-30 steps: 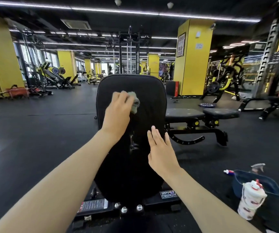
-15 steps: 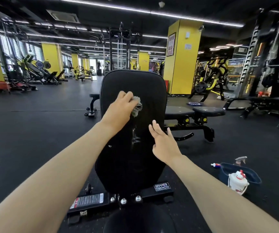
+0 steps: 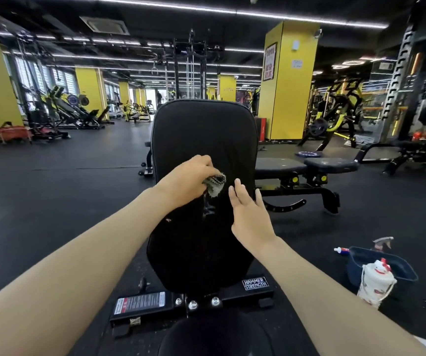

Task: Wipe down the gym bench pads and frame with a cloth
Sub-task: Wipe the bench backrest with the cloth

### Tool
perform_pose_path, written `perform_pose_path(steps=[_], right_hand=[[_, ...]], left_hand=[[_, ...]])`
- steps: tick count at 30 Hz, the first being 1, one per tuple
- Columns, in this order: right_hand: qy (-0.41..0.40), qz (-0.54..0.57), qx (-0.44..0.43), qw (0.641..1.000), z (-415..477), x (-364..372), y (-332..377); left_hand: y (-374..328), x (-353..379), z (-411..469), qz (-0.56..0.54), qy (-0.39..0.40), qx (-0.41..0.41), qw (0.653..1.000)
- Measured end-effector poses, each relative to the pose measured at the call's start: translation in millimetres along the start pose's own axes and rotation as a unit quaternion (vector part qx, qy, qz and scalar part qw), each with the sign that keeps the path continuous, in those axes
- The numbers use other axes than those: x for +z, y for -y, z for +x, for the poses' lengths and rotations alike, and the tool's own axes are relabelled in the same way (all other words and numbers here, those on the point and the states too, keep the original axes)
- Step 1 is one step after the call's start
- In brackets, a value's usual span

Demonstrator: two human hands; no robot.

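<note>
Pad wipe in hand: cloth (image 3: 214,185) at mid-height on the upright back pad (image 3: 201,129).
Cloth is grey, frayed and bunched, gripped in the curled fingers of the left hand (image 3: 188,176) and pressed to the pad's centre seam. Right hand (image 3: 248,214) is released, fingers straight, palm toward the pad's right side, seemingly steadying it. Pad is black, smooth vinyl with rounded corners and piped edge. Judged mid-task: next strokes should run down the lower pad, then over the bolted black steel frame (image 3: 194,301) near its base. Right on the floor: dark bin (image 3: 355,263) and a white spray bottle (image 3: 375,283).
</note>
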State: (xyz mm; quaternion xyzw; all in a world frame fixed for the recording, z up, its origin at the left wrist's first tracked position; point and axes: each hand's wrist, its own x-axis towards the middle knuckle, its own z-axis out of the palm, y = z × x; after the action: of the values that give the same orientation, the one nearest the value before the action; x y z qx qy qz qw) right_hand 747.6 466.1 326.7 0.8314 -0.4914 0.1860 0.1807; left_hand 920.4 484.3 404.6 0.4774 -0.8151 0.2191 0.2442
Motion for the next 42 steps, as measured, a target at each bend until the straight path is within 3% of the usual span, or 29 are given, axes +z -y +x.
perform_pose_path(steps=[4, 6, 10, 14, 17, 19, 21, 25, 28, 31, 35, 39, 42], right_hand=[[-0.020, 0.033, 0.006, 0.999, -1, 3, 7], [-0.021, 0.050, 0.005, 0.999, -5, 8, 5], [-0.023, 0.045, -0.019, 0.999, -4, 11, -2], [-0.045, 0.050, -0.033, 0.997, -5, 11, -6], [-0.035, 0.052, -0.053, 0.997, -3, 8, -10], [-0.030, 0.044, -0.062, 0.997, -3, 6, -13], [-0.009, 0.048, -0.063, 0.997, -5, 5, -17], [-0.037, 0.045, -0.052, 0.997, -8, 8, -17], [-0.083, 0.074, 0.018, 0.994, -17, 10, -8], [-0.085, 0.079, 0.039, 0.992, -27, 21, -6], [-0.008, 0.100, -0.011, 0.995, -31, 24, -13], [0.029, 0.120, -0.046, 0.991, -34, 31, -22], [0.026, 0.117, -0.066, 0.991, -35, 33, -29]], left_hand=[[-4, -21, 21, -0.013, -0.202, -0.077, 0.976], [-8, -16, 33, 0.024, -0.237, -0.085, 0.967], [-13, 29, 33, 0.055, -0.185, -0.010, 0.981], [-26, 49, 21, 0.039, -0.083, 0.052, 0.994], [-25, 24, 33, 0.034, -0.144, 0.045, 0.988], [-24, 4, 47, 0.046, -0.235, -0.009, 0.971], [-22, -4, 57, 0.056, -0.273, -0.072, 0.958], [-27, 27, 47, 0.102, -0.178, -0.029, 0.978], [-35, 52, 28, 0.088, -0.100, 0.037, 0.990], [-36, 42, 34, 0.070, -0.124, 0.060, 0.988], [-40, 23, 67, 0.083, -0.209, -0.001, 0.974], [-40, 37, 70, 0.098, -0.185, -0.018, 0.978], [-45, 61, 42, 0.106, -0.158, 0.027, 0.981]])
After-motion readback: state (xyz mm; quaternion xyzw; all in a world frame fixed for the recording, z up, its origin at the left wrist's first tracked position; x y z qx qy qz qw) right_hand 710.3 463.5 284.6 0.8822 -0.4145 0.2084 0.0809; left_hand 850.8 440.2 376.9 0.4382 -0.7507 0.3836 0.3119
